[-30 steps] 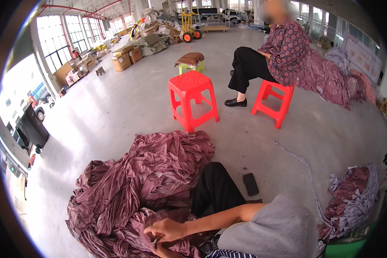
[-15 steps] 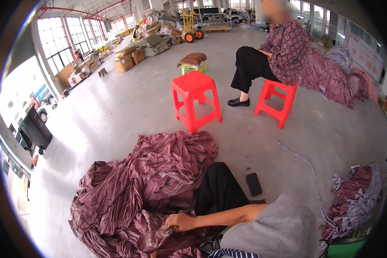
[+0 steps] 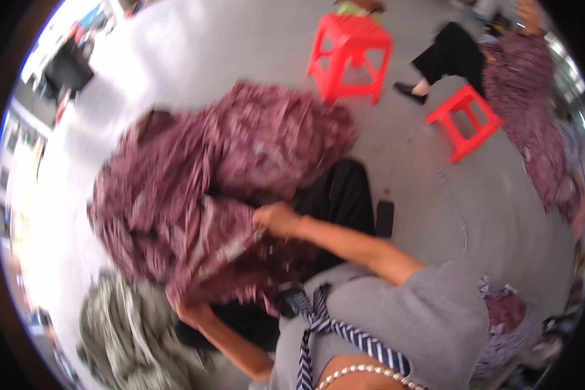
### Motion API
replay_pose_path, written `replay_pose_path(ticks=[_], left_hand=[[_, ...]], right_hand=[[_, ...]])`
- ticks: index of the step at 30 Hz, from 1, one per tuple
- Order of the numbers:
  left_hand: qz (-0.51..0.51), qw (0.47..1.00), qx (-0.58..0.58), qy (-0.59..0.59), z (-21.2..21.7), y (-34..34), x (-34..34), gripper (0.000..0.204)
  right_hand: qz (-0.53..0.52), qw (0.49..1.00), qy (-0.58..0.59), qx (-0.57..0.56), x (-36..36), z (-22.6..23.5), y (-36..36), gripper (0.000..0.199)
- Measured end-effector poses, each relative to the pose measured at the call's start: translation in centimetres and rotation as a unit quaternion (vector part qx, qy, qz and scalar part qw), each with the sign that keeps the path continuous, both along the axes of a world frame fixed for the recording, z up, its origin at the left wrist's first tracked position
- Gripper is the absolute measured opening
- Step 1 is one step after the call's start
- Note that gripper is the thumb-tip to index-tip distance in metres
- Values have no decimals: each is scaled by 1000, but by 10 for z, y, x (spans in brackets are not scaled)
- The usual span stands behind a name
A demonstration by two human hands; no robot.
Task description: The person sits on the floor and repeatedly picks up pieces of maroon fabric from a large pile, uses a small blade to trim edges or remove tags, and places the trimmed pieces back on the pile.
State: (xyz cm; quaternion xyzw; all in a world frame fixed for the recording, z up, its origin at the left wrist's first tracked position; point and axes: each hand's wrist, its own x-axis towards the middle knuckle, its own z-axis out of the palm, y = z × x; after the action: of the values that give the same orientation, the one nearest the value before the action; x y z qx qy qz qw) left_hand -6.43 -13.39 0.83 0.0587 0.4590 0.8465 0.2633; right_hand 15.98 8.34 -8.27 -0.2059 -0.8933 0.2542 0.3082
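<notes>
A large heap of crumpled mauve cloth (image 3: pixel 169 156) with pale patches lies over the floor and against my legs. Pinched in my right hand (image 3: pixel 277 220) is an edge of this cloth, near my black-trousered knee. Lower and to the left, my left hand (image 3: pixel 190 314) grips another part of its edge, with fingertips partly covered by the fabric. Between the two hands a section of cloth is stretched across my lap, showing light specks and a ragged lower edge.
Grey-green cloth (image 3: pixel 127 331) is heaped at my left. A black phone (image 3: pixel 385 219) lies on the floor by my right knee. Ahead stand a red stool (image 3: pixel 351 55) and a second red stool (image 3: pixel 465 123) beside a seated person. Bundled scraps (image 3: pixel 504 312) lie at my right.
My view has tipped downward, bringing my left hand and the grey-green cloth into sight. The cloth between my hands is now spread wider. The seated person's hand is raised.
</notes>
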Motion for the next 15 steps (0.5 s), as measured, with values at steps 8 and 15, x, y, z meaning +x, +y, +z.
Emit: replay_pose_path(ticks=[8,15], left_hand=[[10,996,21,83,-17,-39,-31,14],[85,995,-44,19,-60,-28,-53,16]], right_hand=[[-292,942,37,-158,28,-36,36,13],[-184,873,231,-387,11,19,73,5]])
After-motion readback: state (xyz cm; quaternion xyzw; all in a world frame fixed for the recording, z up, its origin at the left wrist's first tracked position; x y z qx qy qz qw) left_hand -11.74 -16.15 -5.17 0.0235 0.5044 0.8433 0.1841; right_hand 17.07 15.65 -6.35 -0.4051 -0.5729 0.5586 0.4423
